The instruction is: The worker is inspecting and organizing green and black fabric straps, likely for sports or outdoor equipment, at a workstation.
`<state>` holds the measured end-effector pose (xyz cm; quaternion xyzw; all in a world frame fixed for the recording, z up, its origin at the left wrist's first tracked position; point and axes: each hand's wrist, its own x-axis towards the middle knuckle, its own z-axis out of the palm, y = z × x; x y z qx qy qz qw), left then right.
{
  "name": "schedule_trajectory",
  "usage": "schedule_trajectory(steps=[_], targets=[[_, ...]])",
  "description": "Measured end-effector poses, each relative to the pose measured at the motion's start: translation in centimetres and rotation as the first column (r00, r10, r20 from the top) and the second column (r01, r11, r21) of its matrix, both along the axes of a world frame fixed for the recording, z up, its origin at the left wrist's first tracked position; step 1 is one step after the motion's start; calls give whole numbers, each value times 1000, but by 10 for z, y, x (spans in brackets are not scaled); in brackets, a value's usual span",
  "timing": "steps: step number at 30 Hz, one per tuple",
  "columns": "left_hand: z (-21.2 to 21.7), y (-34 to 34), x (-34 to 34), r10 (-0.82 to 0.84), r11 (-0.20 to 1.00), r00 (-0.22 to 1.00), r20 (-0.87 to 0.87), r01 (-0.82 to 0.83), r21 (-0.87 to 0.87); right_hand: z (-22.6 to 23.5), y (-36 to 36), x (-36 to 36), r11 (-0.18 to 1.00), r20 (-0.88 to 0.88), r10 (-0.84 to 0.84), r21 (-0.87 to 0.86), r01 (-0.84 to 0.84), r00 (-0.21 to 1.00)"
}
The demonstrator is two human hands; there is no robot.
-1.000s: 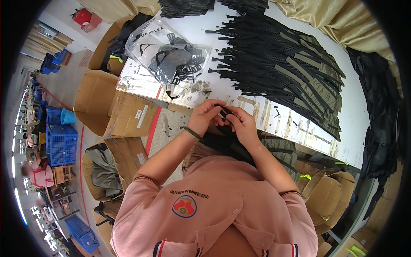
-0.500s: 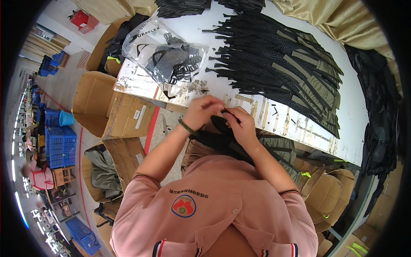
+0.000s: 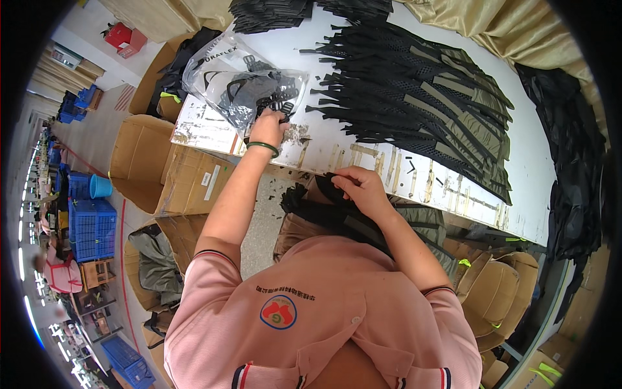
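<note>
My left hand [image 3: 267,131] is stretched out to the mouth of a clear plastic bag [image 3: 223,58] on the white table. Its fingers are closed at the black plastic buckles [image 3: 277,104] there, pinching one; the fingertips are partly hidden. Close to the table's front edge, my right hand [image 3: 364,190] pinches the end of a black strap [image 3: 334,181]. That strap belongs to a black and olive fabric piece [image 3: 343,211] lying across my lap.
A wide stack of black and olive strapped pieces [image 3: 427,97] covers much of the table [image 3: 534,168]. More black straps [image 3: 269,14] lie at the far edge. Open cardboard boxes [image 3: 139,159] stand at the left, and another box [image 3: 495,295] at the right.
My left hand has left my right hand and moved forward and left to the buckles at the bag. My right hand stays near the table edge, still on the strap.
</note>
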<state>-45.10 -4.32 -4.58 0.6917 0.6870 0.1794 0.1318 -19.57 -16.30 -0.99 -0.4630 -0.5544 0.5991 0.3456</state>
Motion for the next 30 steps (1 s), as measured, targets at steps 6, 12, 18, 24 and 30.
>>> schedule_trajectory(steps=[6, 12, 18, 24, 30], targets=[[12, -35, 28, 83, 949, 592, 802, 198, -244, -9, 5, 10, 992, -170, -70, -119, 50, 983], [19, -89, 62, 457, 710, -147, 877, 654, -261, -3, 9, 21, 986, -251, -23, -167, -20, 968], [20, -95, 74, 547, 645, -197, 813, 719, -260, 2, 9, 28, 975, -240, 80, -185, -126, 968], [23, -95, 75, 592, 598, -141, 794, 737, -316, 6, 10, 29, 973, -139, 161, -145, -180, 977], [9, -97, 70, 584, 569, -130, 801, 769, -290, 15, 7, 24, 975, -18, 150, 171, -144, 989]])
